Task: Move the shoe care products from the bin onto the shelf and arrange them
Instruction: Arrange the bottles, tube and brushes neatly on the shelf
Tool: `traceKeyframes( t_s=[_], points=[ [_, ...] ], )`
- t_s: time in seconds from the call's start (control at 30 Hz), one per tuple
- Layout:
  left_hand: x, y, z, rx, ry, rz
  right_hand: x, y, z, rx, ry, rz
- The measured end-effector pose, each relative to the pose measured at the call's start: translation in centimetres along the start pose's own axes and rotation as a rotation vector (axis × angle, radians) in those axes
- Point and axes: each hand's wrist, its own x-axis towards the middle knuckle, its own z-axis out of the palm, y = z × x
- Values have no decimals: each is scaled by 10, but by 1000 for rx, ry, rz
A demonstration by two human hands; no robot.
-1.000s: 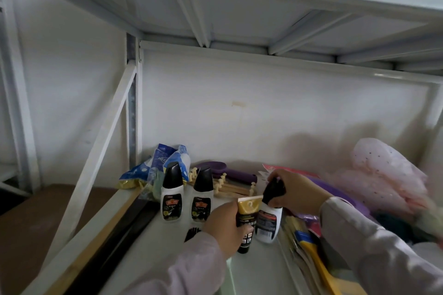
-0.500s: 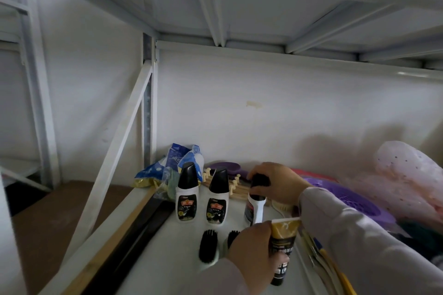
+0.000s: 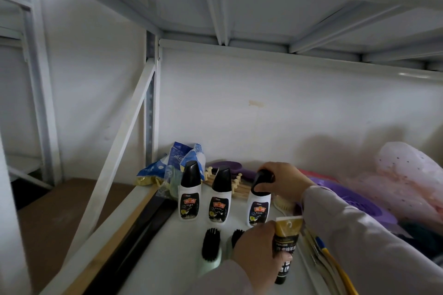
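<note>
Two white shoe polish bottles with black caps stand side by side on the white shelf [image 3: 167, 258], the left bottle [image 3: 190, 195] and the middle bottle [image 3: 220, 200]. A third matching bottle [image 3: 259, 208] stands to their right, and my right hand [image 3: 285, 181] grips its black cap. My left hand [image 3: 257, 250] holds a gold and black tube [image 3: 285, 246] upright, cap down, in front of that bottle. Two black-bristled shoe brushes lie in front of the row, one fully visible brush [image 3: 211, 248] and a second brush [image 3: 237, 235] partly behind my left hand.
Blue and white packets [image 3: 175, 163] lie at the shelf's back left corner. A wooden peg rack [image 3: 236, 185] and purple items [image 3: 230, 166] lie behind the bottles. A purple basket [image 3: 359, 201] and pink dotted fabric [image 3: 407, 175] crowd the right. A yellow-handled tool [image 3: 333, 261] lies at right front.
My right hand carried the third bottle back and left and stood it in line with the other two. My left hand with the tube drew back toward me.
</note>
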Motion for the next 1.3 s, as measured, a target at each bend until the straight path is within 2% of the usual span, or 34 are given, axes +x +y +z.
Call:
traceKeyframes(
  t_s=[0.2, 0.33, 0.4, 0.6, 0.77, 0.93, 1.0, 1.07, 1.1, 1.3],
  points=[
    [7, -5, 2, -63, -40, -42, -9, 4, 2, 51, 14, 0],
    [12, -7, 3, -109, -53, -110, -22, 8, -5, 80, 176, -25],
    [17, -7, 3, -112, -52, -119, -31, 11, -7, 125, 200, -64],
    [32, 0, 11, -138, -31, -144, -60, 19, -11, 335, 148, -86],
    [41, 1, 15, -201, -1, -167, -84, 31, -11, 489, 28, -11],
    [43, -9, 11, -428, -43, -186, -106, 43, 25, 406, -14, 102],
    [46, -17, 2, -361, 89, -245, -110, 43, 40, 433, -17, 148],
    [51, -25, -10, -222, 303, -301, -111, 42, 47, 440, -3, 183],
    [54, -27, -13, -172, 347, -314, -110, 42, 48, 441, -4, 193],
    [81, -27, -5, 12, 190, -431, -111, 41, 64, 381, -57, 274]
  ],
)
